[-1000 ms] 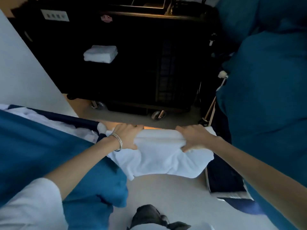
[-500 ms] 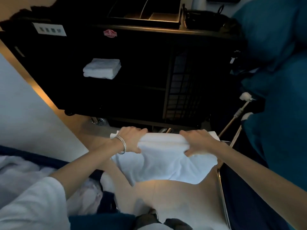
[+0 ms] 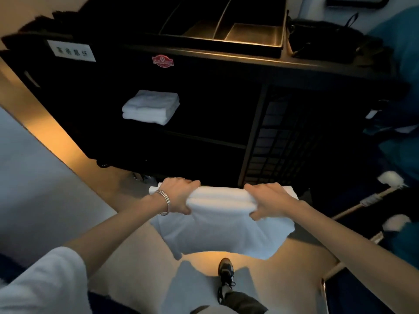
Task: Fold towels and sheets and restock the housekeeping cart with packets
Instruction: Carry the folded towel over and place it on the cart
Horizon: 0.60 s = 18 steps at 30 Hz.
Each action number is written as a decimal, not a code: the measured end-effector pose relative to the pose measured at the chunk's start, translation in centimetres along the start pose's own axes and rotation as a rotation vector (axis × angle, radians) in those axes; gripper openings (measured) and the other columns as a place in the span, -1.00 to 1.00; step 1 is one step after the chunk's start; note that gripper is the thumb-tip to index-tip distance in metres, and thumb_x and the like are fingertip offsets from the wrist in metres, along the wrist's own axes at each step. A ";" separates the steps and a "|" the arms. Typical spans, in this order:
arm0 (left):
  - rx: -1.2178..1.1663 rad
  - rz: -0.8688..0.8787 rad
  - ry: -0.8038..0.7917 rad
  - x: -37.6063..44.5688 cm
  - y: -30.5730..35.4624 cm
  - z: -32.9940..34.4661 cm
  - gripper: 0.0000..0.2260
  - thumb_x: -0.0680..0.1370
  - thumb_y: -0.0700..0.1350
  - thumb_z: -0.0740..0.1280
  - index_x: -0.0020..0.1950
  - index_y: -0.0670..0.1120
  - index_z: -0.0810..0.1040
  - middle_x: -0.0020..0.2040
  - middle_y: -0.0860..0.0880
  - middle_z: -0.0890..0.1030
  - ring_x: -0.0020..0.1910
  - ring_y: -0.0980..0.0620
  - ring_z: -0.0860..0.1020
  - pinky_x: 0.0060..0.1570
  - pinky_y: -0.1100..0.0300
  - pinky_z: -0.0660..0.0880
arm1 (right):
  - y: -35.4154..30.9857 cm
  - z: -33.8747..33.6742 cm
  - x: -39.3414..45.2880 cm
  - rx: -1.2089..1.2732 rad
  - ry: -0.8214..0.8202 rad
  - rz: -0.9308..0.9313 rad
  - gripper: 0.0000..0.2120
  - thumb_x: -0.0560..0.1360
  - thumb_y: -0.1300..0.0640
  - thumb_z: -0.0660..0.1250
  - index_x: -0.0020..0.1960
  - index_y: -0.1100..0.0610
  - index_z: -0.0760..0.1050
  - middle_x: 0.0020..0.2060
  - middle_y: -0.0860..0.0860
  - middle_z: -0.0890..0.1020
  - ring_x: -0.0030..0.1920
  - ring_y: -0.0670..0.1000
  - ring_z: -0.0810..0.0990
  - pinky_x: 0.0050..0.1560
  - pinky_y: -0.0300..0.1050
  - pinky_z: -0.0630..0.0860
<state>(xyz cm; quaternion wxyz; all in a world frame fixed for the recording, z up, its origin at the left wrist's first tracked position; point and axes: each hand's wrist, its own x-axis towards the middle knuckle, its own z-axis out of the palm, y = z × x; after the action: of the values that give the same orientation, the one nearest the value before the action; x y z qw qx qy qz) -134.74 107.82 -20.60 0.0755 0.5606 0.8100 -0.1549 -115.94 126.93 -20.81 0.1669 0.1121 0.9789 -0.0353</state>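
Note:
I carry a folded white towel (image 3: 222, 218) in the air in front of me, its lower layer hanging loose. My left hand (image 3: 178, 194), with bangles on the wrist, grips the towel's left end. At the right end my right hand (image 3: 266, 200) grips it the same way. The black housekeeping cart (image 3: 204, 71) stands straight ahead, close to the towel. On its upper shelf lies another folded white towel (image 3: 150, 107). The shelf below it looks dark and bare.
A divided tray (image 3: 226, 30) sits on the cart's top, with a dark bag (image 3: 328, 39) to its right. A teal linen bag (image 3: 403, 109) and mop handles (image 3: 371, 196) crowd the right side. My shoe (image 3: 225, 271) is on the floor below. A wall runs along the left.
I have walked from the bed toward the cart with the towel held in both hands. The cart now fills the view and the blue bedding has dropped out of sight.

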 end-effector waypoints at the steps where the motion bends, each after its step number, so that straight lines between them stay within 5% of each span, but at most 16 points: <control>1: -0.007 -0.005 -0.004 1.2 -0.8 -0.3 -0.47 0.34 0.15 0.42 0.21 0.02 0.33 0.13 0.02 0.55 0.14 -0.07 0.51 -0.11 0.09 0.40 | 0.9 -0.5 1.5 0.001 -0.002 -0.012 -0.61 0.26 -0.06 0.36 -0.07 0.03 0.22 -0.33 -0.09 0.43 -0.27 0.07 0.46 -0.35 -0.09 0.26; 18: 0.043 -0.062 0.093 15.3 -14.9 -4.6 -0.48 0.37 0.17 0.40 0.23 0.02 0.31 0.12 0.04 0.52 0.12 -0.02 0.49 -0.07 0.11 0.46 | 6.7 -9.2 19.8 -0.016 0.201 -0.086 -0.59 0.30 -0.13 0.37 -0.06 0.05 0.25 -0.27 -0.06 0.44 -0.26 0.00 0.44 -0.36 -0.15 0.27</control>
<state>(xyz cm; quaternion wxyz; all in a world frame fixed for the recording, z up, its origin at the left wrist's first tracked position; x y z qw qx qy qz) -153.85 118.07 -18.35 0.0208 0.5433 0.8261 -0.1485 -135.50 138.50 -18.97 0.0670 0.0717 0.9949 -0.0233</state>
